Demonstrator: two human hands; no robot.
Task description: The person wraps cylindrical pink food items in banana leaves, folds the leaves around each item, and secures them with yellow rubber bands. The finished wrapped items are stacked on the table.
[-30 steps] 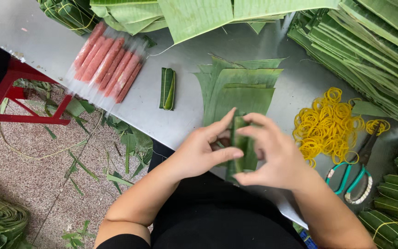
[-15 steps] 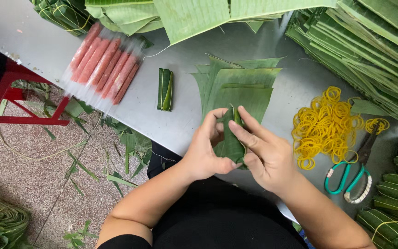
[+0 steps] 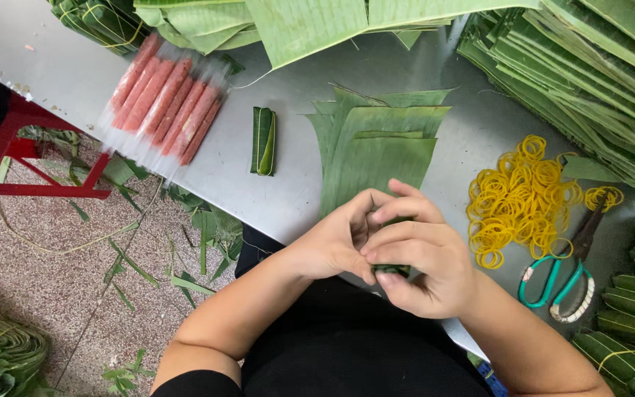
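my hands: left point(image 3: 332, 242), right point(image 3: 420, 257) together, clamped on leaf parcel point(image 3: 391, 269), mostly hidden between palms, above bench point(image 3: 295, 191) edge.

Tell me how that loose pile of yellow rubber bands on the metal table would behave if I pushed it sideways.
The pile of yellow rubber bands would probably scatter rather than slide as one, since the thin loops lie loose and only partly tangled. They look light, so little force is needed. On the smooth metal table some may grip and drag, and stragglers could catch on the green-handled scissors alongside.
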